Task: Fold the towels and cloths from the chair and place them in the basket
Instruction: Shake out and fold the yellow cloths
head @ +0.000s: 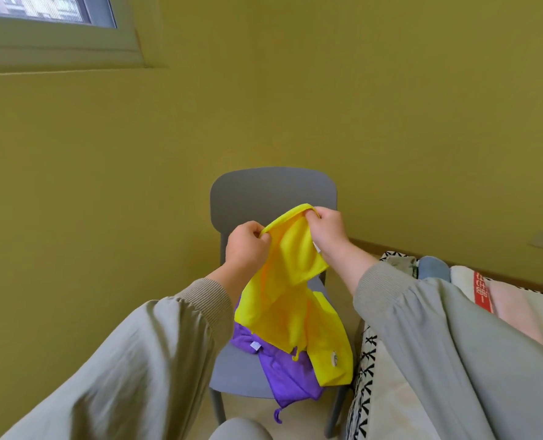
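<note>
Yellow cloth [295,300] — unfolded, crumpled — hangs from the fingers [262,238] pinching its top edge. Purple cloth [287,376] lies rumpled on the grey chair [264,192] seat, well below the fingers.

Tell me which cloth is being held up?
The yellow cloth, its top edge pinched by the left hand and right hand; the purple cloth lies on the chair.

Home bedroom, bed [518,312] with bedding, olive walls [264,106], window [41,11]
</note>
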`<state>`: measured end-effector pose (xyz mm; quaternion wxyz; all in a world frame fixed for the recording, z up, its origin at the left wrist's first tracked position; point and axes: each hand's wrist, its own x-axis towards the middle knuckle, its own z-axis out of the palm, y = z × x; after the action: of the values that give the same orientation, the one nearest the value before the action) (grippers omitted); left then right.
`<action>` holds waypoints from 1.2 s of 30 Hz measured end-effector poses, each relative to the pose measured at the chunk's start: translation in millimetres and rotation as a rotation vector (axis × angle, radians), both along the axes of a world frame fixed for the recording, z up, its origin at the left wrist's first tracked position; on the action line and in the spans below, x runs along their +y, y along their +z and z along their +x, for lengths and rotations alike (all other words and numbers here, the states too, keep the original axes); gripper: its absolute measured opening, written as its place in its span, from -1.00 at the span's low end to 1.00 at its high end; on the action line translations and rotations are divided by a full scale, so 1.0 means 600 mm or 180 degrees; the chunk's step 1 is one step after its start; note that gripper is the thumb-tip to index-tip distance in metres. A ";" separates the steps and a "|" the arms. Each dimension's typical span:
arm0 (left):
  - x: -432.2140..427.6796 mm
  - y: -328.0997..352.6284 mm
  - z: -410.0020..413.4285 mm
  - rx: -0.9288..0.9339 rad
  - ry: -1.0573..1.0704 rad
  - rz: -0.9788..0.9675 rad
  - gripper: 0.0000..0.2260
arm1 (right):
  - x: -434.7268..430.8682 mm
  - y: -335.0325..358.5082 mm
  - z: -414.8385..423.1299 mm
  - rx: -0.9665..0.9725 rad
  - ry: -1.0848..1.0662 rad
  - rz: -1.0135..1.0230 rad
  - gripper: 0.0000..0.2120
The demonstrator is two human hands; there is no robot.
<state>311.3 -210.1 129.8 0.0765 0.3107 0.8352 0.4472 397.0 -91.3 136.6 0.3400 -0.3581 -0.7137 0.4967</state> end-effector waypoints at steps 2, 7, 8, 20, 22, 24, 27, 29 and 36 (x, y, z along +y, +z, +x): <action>-0.001 0.029 0.011 -0.0085 -0.0032 0.0194 -0.89 | -0.007 0.035 0.009 0.0165 -0.0078 -0.0021 -0.58; -0.008 0.124 0.054 -0.0094 -0.0208 0.0636 -0.83 | -0.028 0.131 0.055 0.0349 -0.0071 0.0114 -0.59; -0.012 0.142 0.063 -0.0046 -0.0233 0.0704 -0.83 | -0.033 0.148 0.065 0.0392 -0.0073 0.0161 -0.59; -0.060 0.240 0.139 0.0626 -0.1031 -0.1032 -0.86 | -0.082 0.291 0.199 0.0694 -0.0507 0.0937 -0.62; -0.068 0.231 0.139 0.0336 -0.1021 -0.1168 -0.86 | -0.076 0.304 0.215 0.0842 -0.0588 0.0823 -0.66; -0.076 0.223 0.139 -0.0087 -0.0941 -0.0990 -0.86 | -0.072 0.310 0.229 0.0969 -0.0654 0.0652 -0.69; -0.091 0.233 0.141 -0.0342 -0.0769 -0.0437 -0.87 | -0.072 0.315 0.248 0.1001 -0.0644 0.0414 -0.66; -0.101 0.254 0.146 -0.0217 -0.0638 0.0051 -0.87 | -0.070 0.313 0.260 0.0775 -0.0687 0.0322 -0.65; -0.131 0.347 0.191 0.0437 -0.0818 0.0661 -0.85 | -0.081 0.316 0.294 -0.0043 -0.0342 0.0213 -0.80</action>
<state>426.1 -288.7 337.8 0.0434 0.4510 0.7412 0.4953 573.4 -140.2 326.0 0.3732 -0.3877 -0.7120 0.4512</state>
